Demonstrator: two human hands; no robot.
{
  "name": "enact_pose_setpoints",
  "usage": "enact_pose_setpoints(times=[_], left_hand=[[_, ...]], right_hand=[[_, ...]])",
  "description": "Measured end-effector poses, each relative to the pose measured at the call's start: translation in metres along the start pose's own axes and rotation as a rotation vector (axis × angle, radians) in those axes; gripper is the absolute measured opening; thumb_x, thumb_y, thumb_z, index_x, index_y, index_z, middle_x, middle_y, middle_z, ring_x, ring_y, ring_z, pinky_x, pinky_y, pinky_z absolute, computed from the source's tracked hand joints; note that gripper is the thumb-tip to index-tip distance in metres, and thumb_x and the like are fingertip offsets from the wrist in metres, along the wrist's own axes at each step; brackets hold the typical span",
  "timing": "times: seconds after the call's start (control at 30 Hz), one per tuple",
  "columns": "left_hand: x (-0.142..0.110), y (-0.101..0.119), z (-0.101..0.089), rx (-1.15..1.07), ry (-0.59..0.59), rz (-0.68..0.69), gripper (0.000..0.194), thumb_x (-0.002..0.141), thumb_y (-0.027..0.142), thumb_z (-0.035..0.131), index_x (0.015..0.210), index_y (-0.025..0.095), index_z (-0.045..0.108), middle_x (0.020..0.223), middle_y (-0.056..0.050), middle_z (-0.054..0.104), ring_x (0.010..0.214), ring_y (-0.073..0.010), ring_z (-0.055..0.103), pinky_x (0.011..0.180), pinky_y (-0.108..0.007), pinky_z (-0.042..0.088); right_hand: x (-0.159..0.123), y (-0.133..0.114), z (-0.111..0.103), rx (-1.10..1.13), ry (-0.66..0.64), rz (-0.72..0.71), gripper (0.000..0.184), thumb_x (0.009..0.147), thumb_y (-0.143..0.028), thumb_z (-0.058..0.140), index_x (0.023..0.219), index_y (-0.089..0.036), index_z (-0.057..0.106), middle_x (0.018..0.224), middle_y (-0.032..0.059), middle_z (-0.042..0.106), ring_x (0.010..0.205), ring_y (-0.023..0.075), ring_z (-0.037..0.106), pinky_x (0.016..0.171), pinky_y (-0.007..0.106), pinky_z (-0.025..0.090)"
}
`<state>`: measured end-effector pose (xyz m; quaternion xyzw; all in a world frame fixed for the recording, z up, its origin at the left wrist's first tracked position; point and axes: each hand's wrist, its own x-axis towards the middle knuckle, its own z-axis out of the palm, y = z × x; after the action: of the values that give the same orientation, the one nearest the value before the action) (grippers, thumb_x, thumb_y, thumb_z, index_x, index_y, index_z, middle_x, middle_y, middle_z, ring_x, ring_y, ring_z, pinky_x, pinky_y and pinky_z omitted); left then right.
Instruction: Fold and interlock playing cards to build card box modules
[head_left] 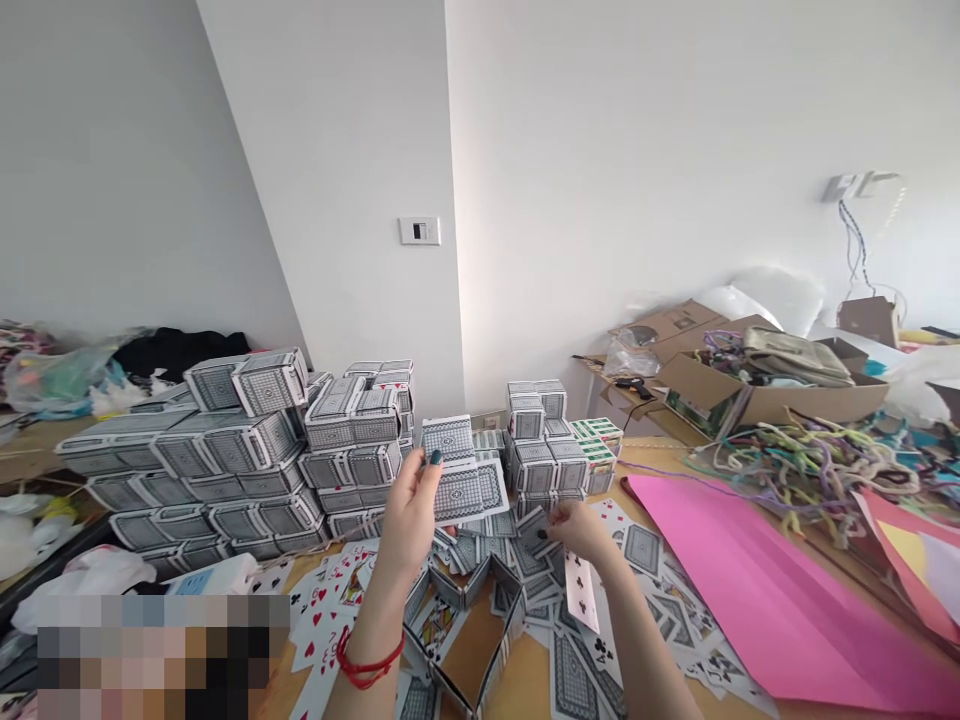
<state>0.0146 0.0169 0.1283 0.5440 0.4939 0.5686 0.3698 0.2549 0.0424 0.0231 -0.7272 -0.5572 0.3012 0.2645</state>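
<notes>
The left hand [412,497] has its grip clamped on cards [460,488] at six o'clock — a slack pinch could let them slip; the right hand's [579,530] grip, at five o'clock, cannot be told.

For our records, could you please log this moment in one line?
Left hand: holding several cards | Right hand: over loose cards, grip unclear | Card blocks: stacked beyond

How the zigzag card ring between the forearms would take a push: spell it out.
The card ring would probably flex or change shape, since its thin walls zigzag around an open middle. It is likely light for its size: tabletop shows through it. It might skid, as smooth-looking loose cards lie around it.
</notes>
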Motion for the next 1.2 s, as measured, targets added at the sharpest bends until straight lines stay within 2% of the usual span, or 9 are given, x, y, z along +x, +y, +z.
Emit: enact_pose_setpoints(times=[0.17, 0.27, 0.4, 0.6, 0.73, 0.93, 1.0, 1.1, 1.2], left_hand=[[0.001, -0.001, 0.001, 0.066, 0.007, 0.010, 0.025, 0.081, 0.044, 0.049, 0.090, 0.023, 0.059, 0.077, -0.003, 0.059, 0.077, -0.0193, 0.056, 0.064, -0.025, 0.044], [0.002, -0.001, 0.002, 0.064, 0.001, 0.016, 0.024, 0.081, 0.042, 0.049, 0.092, 0.023, 0.059, 0.081, -0.003, 0.060, 0.079, -0.0199, 0.057, 0.066, -0.025, 0.044], [0.002, -0.001, 0.002, 0.068, 0.012, 0.026, 0.025, 0.081, 0.041, 0.050, 0.096, 0.022, 0.058, 0.084, -0.004, 0.061, 0.082, -0.0202, 0.057, 0.069, -0.026, 0.044], [0.000, 0.000, 0.000, 0.089, 0.016, 0.051, 0.020, 0.081, 0.041, 0.048, 0.084, 0.023, 0.057, 0.067, -0.001, 0.053, 0.064, -0.0171, 0.052, 0.056, -0.024, 0.042], [0.000, 0.000, 0.000, 0.099, 0.024, 0.071, 0.020, 0.081, 0.040, 0.048, 0.084, 0.023, 0.058, 0.066, 0.000, 0.053, 0.062, -0.0169, 0.052, 0.055, -0.025, 0.042], [0.000, -0.004, 0.002, 0.094, 0.027, -0.019, 0.036, 0.081, 0.043, 0.051, 0.110, 0.023, 0.056, 0.103, -0.007, 0.061, 0.094, -0.0229, 0.057, 0.071, -0.027, 0.047], [-0.001, -0.004, 0.002, 0.087, -0.006, -0.051, 0.039, 0.081, 0.045, 0.049, 0.114, 0.023, 0.054, 0.106, -0.008, 0.060, 0.093, -0.0228, 0.057, 0.071, -0.028, 0.047], [-0.002, -0.001, 0.003, 0.080, -0.050, -0.055, 0.038, 0.082, 0.044, 0.046, 0.113, 0.023, 0.054, 0.097, -0.007, 0.061, 0.081, -0.0205, 0.058, 0.065, -0.028, 0.047], [-0.003, 0.003, 0.003, 0.088, -0.079, 0.025, 0.029, 0.083, 0.042, 0.047, 0.099, 0.021, 0.058, 0.080, -0.004, 0.060, 0.074, -0.0193, 0.056, 0.060, -0.026, 0.044]], right_hand=[[-0.015, -0.015, -0.023, 0.286, -0.088, -0.136, 0.024, 0.075, -0.040, 0.052, 0.068, -0.017, 0.056, 0.062, 0.0013, 0.058, 0.060, 0.0139, 0.054, 0.053, 0.023, 0.038], [-0.027, -0.027, -0.034, 0.521, -0.148, -0.204, 0.032, 0.072, -0.049, 0.056, 0.068, -0.017, 0.054, 0.060, 0.0009, 0.056, 0.057, 0.0124, 0.050, 0.051, 0.023, 0.036], [-0.044, -0.042, -0.044, 0.766, -0.223, -0.284, 0.032, 0.070, -0.047, 0.064, 0.067, -0.018, 0.054, 0.058, -0.0014, 0.053, 0.053, 0.0098, 0.044, 0.052, 0.022, 0.032], [-0.058, -0.053, -0.050, 0.793, -0.243, -0.327, 0.031, 0.071, -0.046, 0.065, 0.068, -0.017, 0.054, 0.059, -0.0021, 0.052, 0.055, 0.0099, 0.044, 0.054, 0.022, 0.033], [-0.060, -0.055, -0.051, 0.785, -0.259, -0.336, 0.031, 0.071, -0.046, 0.066, 0.069, -0.017, 0.054, 0.060, -0.0025, 0.051, 0.056, 0.0101, 0.044, 0.055, 0.023, 0.033], [-0.061, -0.059, -0.050, 0.728, -0.269, -0.331, 0.033, 0.072, -0.049, 0.063, 0.070, -0.017, 0.054, 0.058, -0.0023, 0.052, 0.055, 0.0102, 0.044, 0.054, 0.023, 0.032], [-0.062, -0.060, -0.050, 0.714, -0.268, -0.335, 0.033, 0.073, -0.048, 0.063, 0.072, -0.017, 0.055, 0.058, -0.0023, 0.052, 0.055, 0.0099, 0.044, 0.054, 0.023, 0.032], [-0.063, -0.062, -0.050, 0.708, -0.257, -0.346, 0.032, 0.074, -0.048, 0.062, 0.072, -0.017, 0.055, 0.058, -0.0025, 0.052, 0.054, 0.0097, 0.043, 0.054, 0.023, 0.032], [-0.064, -0.065, -0.050, 0.684, -0.250, -0.342, 0.035, 0.071, -0.051, 0.063, 0.070, -0.017, 0.055, 0.056, -0.0025, 0.052, 0.053, 0.0099, 0.043, 0.053, 0.023, 0.032]])
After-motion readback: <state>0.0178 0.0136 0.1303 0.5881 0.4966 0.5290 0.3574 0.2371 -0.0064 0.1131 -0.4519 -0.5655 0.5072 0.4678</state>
